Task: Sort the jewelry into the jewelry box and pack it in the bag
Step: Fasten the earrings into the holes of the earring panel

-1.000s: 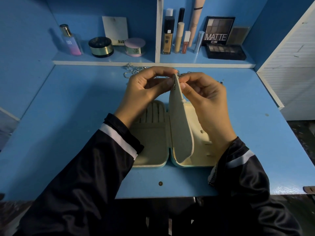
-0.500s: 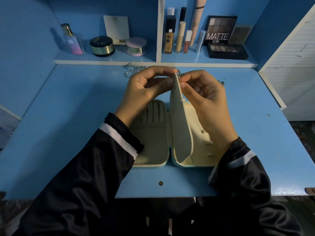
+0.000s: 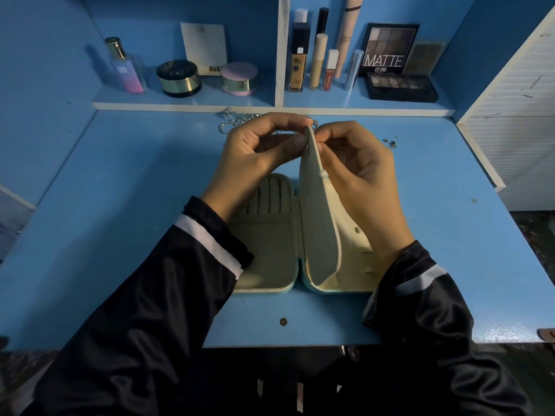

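Desktop of blue painted wood (image 3: pixel 120 205) carries everything; no bag is in view. At its middle lies the cream-lined, teal-shelled jewelry box (image 3: pixel 264 256), spread open flat in two halves. The left half shows ribbed ring rolls above a plain tray, and the right half shows small tabs, partly hidden. It looks like a light, semi-rigid case that could slide on the smooth paint. It is best held by the shell's rim and closed before lifting, or the contents may spill.

From the hinge rises the cream padded fabric divider panel (image 3: pixel 318 229), standing upright. It looks soft and bendable, so it needs support at its free top edge. Both hands are there. The left hand (image 3: pixel 258 157) pinches a small dark metal piece (image 3: pixel 307 144), perhaps an earring, against the panel's top with thumb and forefinger. The right hand (image 3: pixel 360 175) pinches the same edge from the other side. Such a piece is tiny, light and easily dropped, so it calls for fingertips only.

Behind the hands, near the shelf, a tangle of thin silver chains (image 3: pixel 237 121) lies on the desktop. They look limp and snag-prone, best lifted one at a time. A tiny silver bit (image 3: pixel 390 142) sits apart on the right.
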Action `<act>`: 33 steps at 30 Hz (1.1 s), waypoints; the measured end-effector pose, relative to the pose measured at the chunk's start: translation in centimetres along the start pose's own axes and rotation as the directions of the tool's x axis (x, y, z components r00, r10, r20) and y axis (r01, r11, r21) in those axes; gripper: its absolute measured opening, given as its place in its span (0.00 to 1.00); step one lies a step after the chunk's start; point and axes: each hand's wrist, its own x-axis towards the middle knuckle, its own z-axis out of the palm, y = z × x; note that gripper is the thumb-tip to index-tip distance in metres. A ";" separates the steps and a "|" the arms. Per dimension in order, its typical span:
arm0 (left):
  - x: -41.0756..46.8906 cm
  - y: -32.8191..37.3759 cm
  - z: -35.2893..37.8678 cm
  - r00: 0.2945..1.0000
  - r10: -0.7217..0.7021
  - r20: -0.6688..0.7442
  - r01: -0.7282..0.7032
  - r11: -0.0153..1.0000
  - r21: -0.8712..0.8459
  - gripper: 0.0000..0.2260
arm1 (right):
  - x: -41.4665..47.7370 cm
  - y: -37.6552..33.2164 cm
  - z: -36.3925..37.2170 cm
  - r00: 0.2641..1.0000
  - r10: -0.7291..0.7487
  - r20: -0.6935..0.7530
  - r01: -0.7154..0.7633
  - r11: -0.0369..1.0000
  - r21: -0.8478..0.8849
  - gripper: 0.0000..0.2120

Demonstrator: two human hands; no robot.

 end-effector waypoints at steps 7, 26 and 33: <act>-0.1 0.1 0.0 1.000 -0.006 -0.006 0.006 1.000 -0.018 0.08 | 0.0 -0.2 -0.1 1.000 0.019 -0.004 -0.019 0.999 0.038 0.04; -0.3 0.3 0.2 1.000 -0.016 -0.006 0.016 0.998 -0.065 0.09 | 0.1 0.5 -0.2 0.999 -0.040 0.005 0.040 0.999 -0.023 0.04; -0.4 0.3 0.1 1.000 -0.005 -0.010 0.005 0.999 -0.040 0.08 | -0.2 0.0 -0.3 0.999 -0.038 -0.035 0.036 0.998 -0.042 0.05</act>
